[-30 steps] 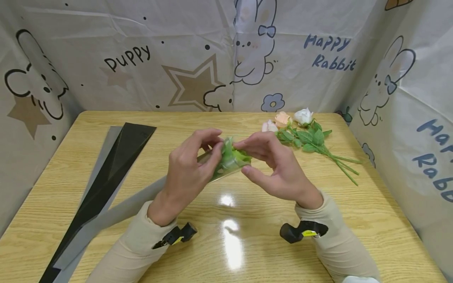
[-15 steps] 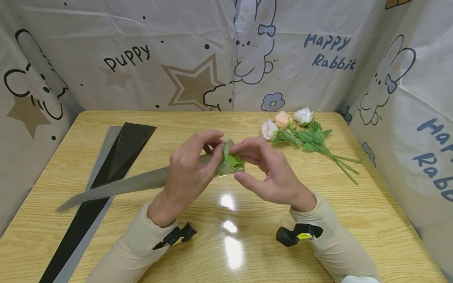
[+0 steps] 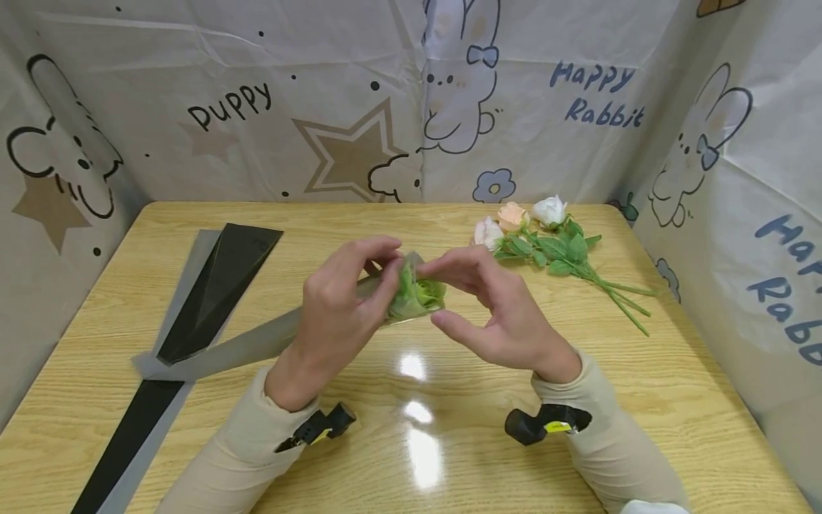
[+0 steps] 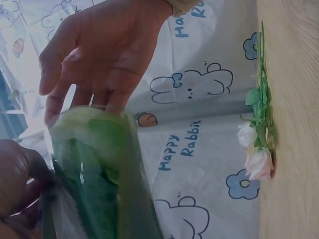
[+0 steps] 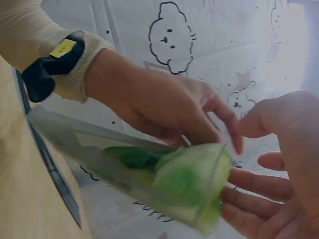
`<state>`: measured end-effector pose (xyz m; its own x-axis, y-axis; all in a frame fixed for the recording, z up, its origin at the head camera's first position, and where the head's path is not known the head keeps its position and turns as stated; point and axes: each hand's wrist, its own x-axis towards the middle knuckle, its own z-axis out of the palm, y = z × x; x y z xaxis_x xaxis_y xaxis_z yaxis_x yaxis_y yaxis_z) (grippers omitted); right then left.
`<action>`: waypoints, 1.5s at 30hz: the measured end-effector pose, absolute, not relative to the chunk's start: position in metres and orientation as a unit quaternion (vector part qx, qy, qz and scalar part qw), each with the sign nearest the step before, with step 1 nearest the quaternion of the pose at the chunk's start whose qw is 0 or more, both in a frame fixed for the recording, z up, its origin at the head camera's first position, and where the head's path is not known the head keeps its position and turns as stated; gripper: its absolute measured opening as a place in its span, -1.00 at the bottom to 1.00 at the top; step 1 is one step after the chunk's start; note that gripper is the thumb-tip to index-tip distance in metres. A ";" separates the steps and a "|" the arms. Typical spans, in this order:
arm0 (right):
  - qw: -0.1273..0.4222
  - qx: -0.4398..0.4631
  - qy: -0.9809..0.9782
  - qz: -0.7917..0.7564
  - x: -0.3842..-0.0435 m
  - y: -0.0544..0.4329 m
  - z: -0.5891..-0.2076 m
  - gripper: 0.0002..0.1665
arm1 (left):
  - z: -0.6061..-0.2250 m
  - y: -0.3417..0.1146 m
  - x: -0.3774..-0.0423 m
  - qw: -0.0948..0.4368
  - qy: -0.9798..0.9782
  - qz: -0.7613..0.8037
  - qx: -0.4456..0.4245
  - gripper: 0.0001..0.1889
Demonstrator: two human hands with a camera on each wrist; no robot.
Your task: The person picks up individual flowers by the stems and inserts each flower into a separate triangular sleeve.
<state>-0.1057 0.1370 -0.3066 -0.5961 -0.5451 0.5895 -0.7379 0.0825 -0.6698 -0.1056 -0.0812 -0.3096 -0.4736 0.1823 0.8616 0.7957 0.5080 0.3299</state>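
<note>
A green flower (image 3: 429, 293) with dark green leaves sits inside a long, translucent grey-edged flower sleeve (image 3: 247, 343), its bloom at the wide mouth. My left hand (image 3: 340, 307) grips this sleeve just below the bloom, thumb on the near side. My right hand (image 3: 507, 314) is at the mouth, its fingertips touching or very close to the rim and its thumb apart from the fingers. In the right wrist view the sleeve's wide end (image 5: 194, 184) lies against those fingers. The stem is hidden by the left hand and the sleeve.
Three roses (image 3: 552, 243), white, peach and pale pink, lie at the back right of the table (image 3: 488, 457). Black and grey folded wrapping sleeves (image 3: 218, 285) lie along the left side, under the held sleeve's narrow tail. A printed cloth (image 3: 257, 157) walls the table's back and sides.
The sleeve's narrow tail has swung up, then settled lower across the black and grey sleeves. My right hand has shifted slightly left at the mouth. My left hand keeps its grip.
</note>
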 end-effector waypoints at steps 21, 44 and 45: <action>0.060 0.433 -0.746 0.502 -0.101 0.135 -0.305 -0.44 | -0.308 -0.078 -0.104 0.410 -0.762 -0.376 -0.332 -0.80; 0.071 0.444 -0.730 0.515 -0.102 0.121 -0.322 -0.46 | -0.315 -0.069 -0.100 0.436 -0.735 -0.394 -0.337 -0.80; 0.070 0.444 -0.727 0.520 -0.102 0.120 -0.322 -0.46 | -0.315 -0.069 -0.099 0.436 -0.735 -0.395 -0.337 -0.80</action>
